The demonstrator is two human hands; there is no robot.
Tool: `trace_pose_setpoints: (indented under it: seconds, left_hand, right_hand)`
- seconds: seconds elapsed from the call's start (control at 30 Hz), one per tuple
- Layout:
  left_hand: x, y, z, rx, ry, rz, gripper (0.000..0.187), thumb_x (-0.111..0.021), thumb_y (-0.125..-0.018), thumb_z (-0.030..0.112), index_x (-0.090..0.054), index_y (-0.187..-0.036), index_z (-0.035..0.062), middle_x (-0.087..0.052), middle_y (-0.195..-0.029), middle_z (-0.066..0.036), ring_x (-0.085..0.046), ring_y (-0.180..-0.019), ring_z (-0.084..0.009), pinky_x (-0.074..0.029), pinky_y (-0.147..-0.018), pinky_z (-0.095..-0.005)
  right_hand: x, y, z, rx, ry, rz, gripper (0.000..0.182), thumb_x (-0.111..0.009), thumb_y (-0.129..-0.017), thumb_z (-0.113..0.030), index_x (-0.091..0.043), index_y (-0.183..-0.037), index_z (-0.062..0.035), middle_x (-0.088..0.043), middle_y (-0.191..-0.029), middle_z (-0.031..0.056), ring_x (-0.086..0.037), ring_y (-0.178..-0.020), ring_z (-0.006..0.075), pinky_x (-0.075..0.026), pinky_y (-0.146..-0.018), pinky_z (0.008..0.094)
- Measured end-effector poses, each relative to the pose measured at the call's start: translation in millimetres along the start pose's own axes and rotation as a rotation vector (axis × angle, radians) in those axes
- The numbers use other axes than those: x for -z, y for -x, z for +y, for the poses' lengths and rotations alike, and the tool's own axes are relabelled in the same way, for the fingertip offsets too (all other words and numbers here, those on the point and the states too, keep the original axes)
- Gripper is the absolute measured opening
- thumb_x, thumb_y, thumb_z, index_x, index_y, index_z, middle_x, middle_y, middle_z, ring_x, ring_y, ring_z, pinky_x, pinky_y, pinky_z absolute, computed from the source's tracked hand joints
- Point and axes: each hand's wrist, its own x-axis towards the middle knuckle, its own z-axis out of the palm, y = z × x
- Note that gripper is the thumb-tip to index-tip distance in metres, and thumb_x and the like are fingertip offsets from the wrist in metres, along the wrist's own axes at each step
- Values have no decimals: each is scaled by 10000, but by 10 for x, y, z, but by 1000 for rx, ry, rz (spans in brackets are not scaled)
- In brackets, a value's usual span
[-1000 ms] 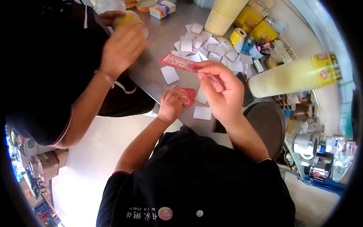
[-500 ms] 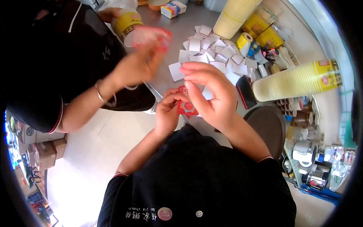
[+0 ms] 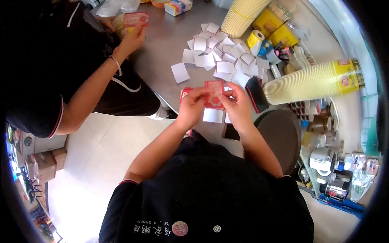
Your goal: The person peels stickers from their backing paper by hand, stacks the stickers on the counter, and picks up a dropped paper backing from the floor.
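Observation:
Both my hands are in front of my chest, over the near edge of the metal table. My left hand (image 3: 192, 108) pinches red printed cards, a few of which (image 3: 184, 93) stick out past its fingers. Between the two hands one red card (image 3: 214, 87) stands up, with a pale round mark near its lower end. The thumb and fingers of my right hand (image 3: 238, 106) grip this card's right edge. Just beyond lie many small white paper squares (image 3: 200, 43), scattered and overlapping. One white square (image 3: 180, 73) lies a little apart on the left.
At left, a co-worker's hand (image 3: 131, 42) holds a red card near a yellow tub. Tall stacks of paper cups (image 3: 243, 18) and tubs (image 3: 312, 83) stand and lie at the right. Beside my right arm are a dark phone-like object (image 3: 256, 95) and a round brown stool top (image 3: 279, 139).
My right hand has come down from its raised, open pose and grips a red card with the left. The co-worker's hand has moved away with its red card, toward the tub.

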Motion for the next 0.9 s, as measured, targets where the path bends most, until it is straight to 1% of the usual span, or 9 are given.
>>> trace_pose_setpoints:
  seconds: [0.03, 0.07, 0.13, 0.17, 0.23, 0.27, 0.37, 0.53, 0.9]
  left_hand:
    - [-64, 63, 111, 37, 295, 18, 292, -407, -839, -51, -554, -1085, 7, -576, -1044, -92, -569, -904, -169, -463, -789, -281]
    - [-80, 120, 286, 41, 289, 15, 292, -407, -839, -51, -554, -1085, 7, -576, -1044, -92, -569, -904, -169, -463, -789, -281]
    - [-28, 226, 516, 304, 346, 73, 196, -456, -874, 5, -556, -1042, 1, -596, -968, -92, -576, -857, -160, -472, -754, -283]
    - [21, 265, 520, 304, 340, 71, 196, -456, -874, 5, -556, -1042, 1, -596, -968, -92, -576, -857, -160, -472, -754, -283]
    - [111, 346, 523, 346, 298, -33, 122, -510, -885, 54, -560, -983, 2, -609, -887, -75, -579, -787, -139, -479, -703, -271]
    - [122, 381, 552, 345, 294, -29, 122, -510, -885, 54, -560, -983, 2, -609, -887, -75, -579, -787, -139, -479, -703, -271]
    - [136, 478, 689, 331, 342, 20, 101, -547, -869, 58, -560, -958, 10, -609, -845, -60, -576, -732, -131, -485, -671, -265]
    - [169, 572, 817, 212, 400, -8, 95, -546, -867, 48, -565, -953, 12, -610, -835, -67, -573, -725, -134, -483, -657, -260]
    - [181, 650, 866, 153, 379, 11, 102, -557, -865, 57, -574, -955, 12, -619, -832, -75, -584, -718, -136, -486, -656, -265]
  right_hand:
    - [26, 23, -57, -27, -70, 18, 432, -595, -831, -29, -405, -1216, 23, -578, -867, 92, -572, -600, 112, -451, -519, 216]
    - [30, 37, -106, -28, -76, 22, 432, -595, -831, -29, -405, -1216, 23, -578, -867, 92, -572, -600, 112, -451, -519, 216]
    - [28, 65, -176, -86, -289, 33, 447, -590, -832, -22, -387, -1229, -1, -571, -871, 96, -583, -612, 125, -448, -506, 221]
    - [11, 79, -215, -84, -295, 35, 447, -590, -832, -22, -387, -1229, -1, -571, -871, 96, -583, -612, 125, -448, -506, 221]
    - [-61, 125, -293, -55, -339, 1, 458, -590, -835, -20, -370, -1237, -23, -568, -895, 103, -591, -615, 137, -448, -505, 223]
    - [-96, 145, -334, -56, -343, -3, 458, -590, -835, -20, -370, -1237, -23, -568, -895, 103, -591, -615, 137, -448, -505, 223]
    - [-194, 201, -462, 38, -328, -62, 437, -583, -843, -23, -371, -1225, -29, -567, -907, 104, -600, -626, 139, -457, -502, 225]
    - [-273, 224, -536, 131, -316, -92, 410, -570, -851, -17, -375, -1211, -21, -565, -913, 107, -611, -637, 137, -473, -495, 220]
    - [-307, 287, -579, 163, -307, -102, 382, -565, -856, -21, -384, -1193, -9, -564, -913, 104, -610, -644, 133, -458, -488, 210]
